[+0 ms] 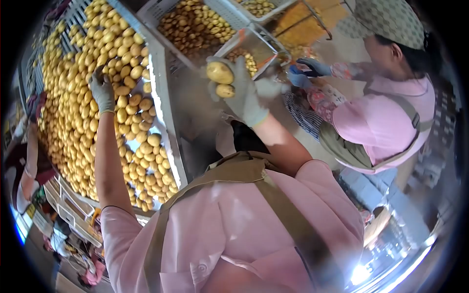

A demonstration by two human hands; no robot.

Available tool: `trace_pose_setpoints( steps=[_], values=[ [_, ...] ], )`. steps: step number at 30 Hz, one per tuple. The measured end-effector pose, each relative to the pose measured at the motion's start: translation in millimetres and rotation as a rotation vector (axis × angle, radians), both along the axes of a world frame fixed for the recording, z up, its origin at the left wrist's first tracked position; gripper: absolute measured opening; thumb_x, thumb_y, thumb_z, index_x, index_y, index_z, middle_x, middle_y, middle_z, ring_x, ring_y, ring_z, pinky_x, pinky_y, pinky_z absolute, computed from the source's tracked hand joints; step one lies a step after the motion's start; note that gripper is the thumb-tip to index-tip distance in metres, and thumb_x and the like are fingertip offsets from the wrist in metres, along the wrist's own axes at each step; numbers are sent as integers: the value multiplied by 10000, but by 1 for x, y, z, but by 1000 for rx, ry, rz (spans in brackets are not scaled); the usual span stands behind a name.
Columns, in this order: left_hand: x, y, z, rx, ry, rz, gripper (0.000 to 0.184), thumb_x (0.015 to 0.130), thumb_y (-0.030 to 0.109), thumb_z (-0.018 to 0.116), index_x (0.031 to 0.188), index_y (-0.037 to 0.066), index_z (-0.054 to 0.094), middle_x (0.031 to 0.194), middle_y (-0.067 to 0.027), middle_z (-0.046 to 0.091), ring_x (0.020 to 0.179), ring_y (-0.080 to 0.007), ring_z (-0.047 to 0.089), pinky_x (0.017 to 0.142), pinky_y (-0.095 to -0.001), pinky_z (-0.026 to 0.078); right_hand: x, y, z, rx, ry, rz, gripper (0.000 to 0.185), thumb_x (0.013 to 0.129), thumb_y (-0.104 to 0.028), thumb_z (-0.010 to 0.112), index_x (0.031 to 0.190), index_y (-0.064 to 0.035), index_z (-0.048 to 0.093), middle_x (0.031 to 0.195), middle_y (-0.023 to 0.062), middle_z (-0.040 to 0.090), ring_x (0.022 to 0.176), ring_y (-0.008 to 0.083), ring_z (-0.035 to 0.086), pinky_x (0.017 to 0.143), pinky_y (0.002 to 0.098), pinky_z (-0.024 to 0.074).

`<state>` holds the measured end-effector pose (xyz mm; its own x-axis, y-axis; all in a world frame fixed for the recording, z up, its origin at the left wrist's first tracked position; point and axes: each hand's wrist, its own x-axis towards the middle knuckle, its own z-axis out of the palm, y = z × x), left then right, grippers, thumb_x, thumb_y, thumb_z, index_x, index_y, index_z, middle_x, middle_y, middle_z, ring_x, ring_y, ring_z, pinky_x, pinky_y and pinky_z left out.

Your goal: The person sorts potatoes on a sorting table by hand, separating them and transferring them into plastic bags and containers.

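My left hand, in a pale glove with darkened fingertips, reaches down onto a thick layer of yellow potatoes on the sorting table. Its fingers are bent and close together among the potatoes; what lies under them is hidden. Off the table's right edge, my gloved right hand is raised with its palm turned up. It holds two potatoes, a larger potato and a smaller potato just below it.
A pale rim edges the table. Beyond it stand a crate of small potatoes and a smaller crate. At right, a co-worker in pink has blue-gloved hands near the crates. Another person's arm is at far left.
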<state>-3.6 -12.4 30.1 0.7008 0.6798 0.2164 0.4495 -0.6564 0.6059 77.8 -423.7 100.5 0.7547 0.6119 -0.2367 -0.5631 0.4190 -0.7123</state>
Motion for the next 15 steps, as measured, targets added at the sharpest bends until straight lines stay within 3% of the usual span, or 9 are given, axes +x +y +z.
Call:
trace_pose_setpoints(
  steps=[1, 3, 5, 7, 10, 13, 15],
  values=[
    [-4, 5, -6, 37, -185, -38, 262, 935, 80, 533, 1168, 71, 654, 1067, -120, 637, 961, -230, 648, 856, -313, 509, -2, 2, 9, -75, -60, -13, 667, 1037, -585, 303, 1300, -6, 504, 1022, 157, 630, 688, 160, 598, 549, 258, 483],
    [-19, 0, -10, -503, -371, -57, 220, 932, 91, 514, 1094, 54, 658, 970, -78, 659, 867, -159, 638, 767, -269, 511, -1, 3, 24, 43, 145, 33, 573, 1034, -487, 414, 1314, 3, 510, 1030, 148, 627, 708, 155, 591, 571, 260, 477],
    [-23, -69, 42, -700, -279, -124, 209, 931, 114, 493, 1042, 54, 659, 870, -43, 663, 780, -113, 604, 686, -248, 499, -5, 6, 32, -49, 16, 72, 569, 1053, -463, 380, 1366, 1, 482, 1091, 165, 629, 689, 177, 565, 596, 273, 470],
    [-29, -121, 65, -838, -210, -170, 242, 932, 123, 453, 1032, 62, 664, 842, -60, 664, 698, -116, 568, 650, -251, 491, -7, 10, 38, -105, -63, 106, 523, 1051, -392, 397, 1385, 2, 479, 1125, 173, 630, 682, 187, 552, 611, 278, 468],
    [-39, -170, 85, -978, -86, -216, 284, 917, 85, 409, 1047, 33, 656, 843, -59, 664, 716, -115, 572, 659, -244, 483, -10, 12, 37, -85, -93, 122, 397, 1006, -206, 495, 1339, 8, 536, 1119, 165, 638, 692, 173, 555, 619, 269, 468],
    [-59, -196, 65, -1105, -249, -288, 270, 995, 148, 441, 1102, -3, 638, 852, -19, 643, 727, -93, 564, 670, -231, 470, -16, 12, 35, -194, -166, 174, 385, 1008, -200, 497, 1329, 7, 542, 1078, 152, 647, 673, 162, 554, 614, 261, 466],
    [-68, -216, 81, -1142, -206, -252, 247, 1013, 209, 490, 1036, 8, 631, 818, -1, 616, 709, -80, 540, 632, -226, 444, -20, 11, 37, -230, -170, 230, 351, 1040, -288, 514, 1257, -26, 599, 969, 99, 662, 676, 115, 565, 596, 228, 469]
  ],
)
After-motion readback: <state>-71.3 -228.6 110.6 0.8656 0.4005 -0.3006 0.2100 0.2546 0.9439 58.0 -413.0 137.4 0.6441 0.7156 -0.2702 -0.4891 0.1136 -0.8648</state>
